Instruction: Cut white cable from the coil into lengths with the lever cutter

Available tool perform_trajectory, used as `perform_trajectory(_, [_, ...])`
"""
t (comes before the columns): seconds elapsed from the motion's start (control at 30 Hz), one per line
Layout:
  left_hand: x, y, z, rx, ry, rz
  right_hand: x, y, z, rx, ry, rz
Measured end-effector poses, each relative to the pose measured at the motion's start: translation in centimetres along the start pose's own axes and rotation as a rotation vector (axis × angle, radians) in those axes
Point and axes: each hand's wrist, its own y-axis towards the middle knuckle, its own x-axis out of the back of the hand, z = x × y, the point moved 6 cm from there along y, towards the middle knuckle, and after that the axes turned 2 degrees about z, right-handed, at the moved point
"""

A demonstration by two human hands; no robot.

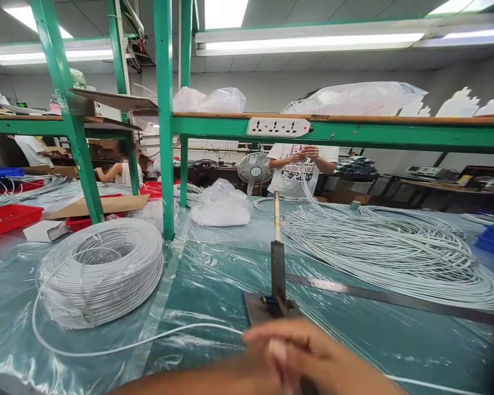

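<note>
A thin white cable (168, 332) runs from a plastic-wrapped coil (102, 274) on the left to my hands at the bottom middle. My right hand (316, 351) is closed, its fingertips at this cable where it goes out of sight. Under and beside it, my left hand (261, 359) is smeared by motion, and its fingers are mostly hidden. Just beyond both hands stands a metal lever tool (278, 271) with an upright handle, a dark base and a small spring. A stretch of white cable comes out to the right of my right hand.
A long metal ruler (354, 289) lies right of the tool, before a heap of loose cables (379, 247). A green post (167, 137) and a shelf with a power strip (279, 127) stand ahead. Across the table a person (300, 170) holds cables. A plastic bag (222, 206) lies behind.
</note>
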Motion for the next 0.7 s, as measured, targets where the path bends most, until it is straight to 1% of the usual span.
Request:
perform_trajectory(0.03, [0.1,-0.1,-0.2,-0.018,0.013,-0.011,1.5,0.1,1.2,0.018,-0.011,-0.030])
perform_trajectory(0.07, [0.2,-0.3,-0.4,-0.038,0.040,-0.022,3.2,0.5,2.3,0.043,-0.019,-0.087])
perform_trajectory(0.1, [0.2,-0.5,-0.5,-0.058,0.062,-0.027,5.1,1.0,3.3,0.069,-0.019,-0.168])
perform_trajectory(0.17, [0.4,-0.7,-0.8,-0.087,0.074,-0.044,9.0,2.0,4.7,0.095,0.026,-0.375])
perform_trajectory(0.27, [0.5,-0.9,-0.8,-0.100,0.047,-0.059,14.2,3.5,4.8,0.064,0.147,-0.658])
perform_trajectory(0.33, [0.4,-1.0,-0.8,-0.113,0.045,-0.055,16.8,4.8,4.3,0.036,0.189,-0.775])
perform_trajectory(0.4, [0.2,-1.0,-0.7,-0.122,0.052,-0.042,18.9,6.5,3.8,0.003,0.208,-0.829])
perform_trajectory(0.5, [0.0,-0.9,-0.6,-0.112,0.077,-0.018,21.2,9.2,3.2,-0.051,0.260,-0.853])
perform_trajectory(0.6, [-0.4,-0.4,-0.4,-0.090,0.127,0.017,22.4,11.7,3.4,-0.075,0.314,-0.831])
perform_trajectory(0.7, [-1.2,0.4,0.1,-0.048,0.153,0.088,22.7,13.5,4.0,-0.080,0.350,-0.793])
